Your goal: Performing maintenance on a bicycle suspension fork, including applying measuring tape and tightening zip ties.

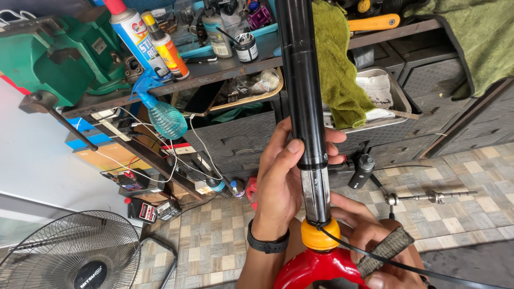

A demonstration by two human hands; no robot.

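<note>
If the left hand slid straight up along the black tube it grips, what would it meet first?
The left hand wraps the black tube, fingers pointing up. Straight up, the way looks free along the tube; the green cloth hangs close beside it, probably farther back, so depth is uncertain.

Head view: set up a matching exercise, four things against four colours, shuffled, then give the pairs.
Things:
1. bench vise
2. collar under the black tube
3. towel hanging off the bench
4. wristband on the left hand

Colours:
A. black
B. olive green
C. orange-yellow
D. bright green

Pairs: 1-D, 2-C, 3-B, 4-A
</note>
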